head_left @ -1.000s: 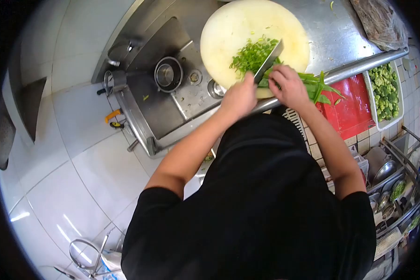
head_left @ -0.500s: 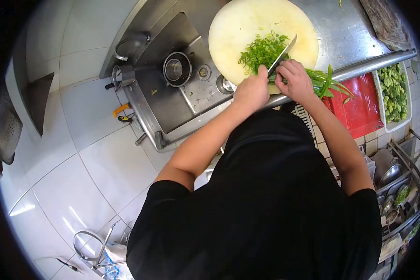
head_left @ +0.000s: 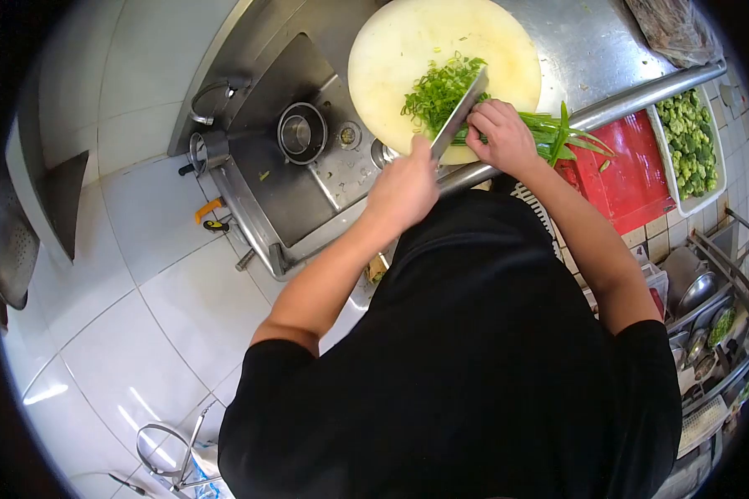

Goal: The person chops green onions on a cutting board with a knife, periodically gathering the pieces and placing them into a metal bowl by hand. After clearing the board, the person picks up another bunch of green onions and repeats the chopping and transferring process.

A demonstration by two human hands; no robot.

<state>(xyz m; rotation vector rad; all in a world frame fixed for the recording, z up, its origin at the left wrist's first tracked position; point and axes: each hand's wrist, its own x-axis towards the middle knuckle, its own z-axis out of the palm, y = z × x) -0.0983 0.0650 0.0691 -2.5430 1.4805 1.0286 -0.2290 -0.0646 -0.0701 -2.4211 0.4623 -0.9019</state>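
Observation:
My left hand [head_left: 404, 193] is closed round the handle of a knife [head_left: 462, 115], its broad blade slanting up to the right beside the chopped green onion [head_left: 443, 93]. The chopped pieces lie in a loose pile on a round, pale cutting board [head_left: 391, 50]. My right hand [head_left: 505, 140] has its fingers curled over the uncut green onion stalks [head_left: 564, 135], just right of the blade. Their long leaves stick out past the board's right side. Where the blade's lower edge meets the board or stalks is not clear.
Left of the board is a steel sink [head_left: 266, 187] holding a round metal pot [head_left: 302, 133]. A red tray [head_left: 628, 170] and a white container [head_left: 721, 170] of broccoli pieces are at the right. A steel rail [head_left: 632, 103] edges the counter.
The view has shifted, so the board and sink appear further left. My left hand has drawn back from my right hand with the knife, and more of the blade's side shows.

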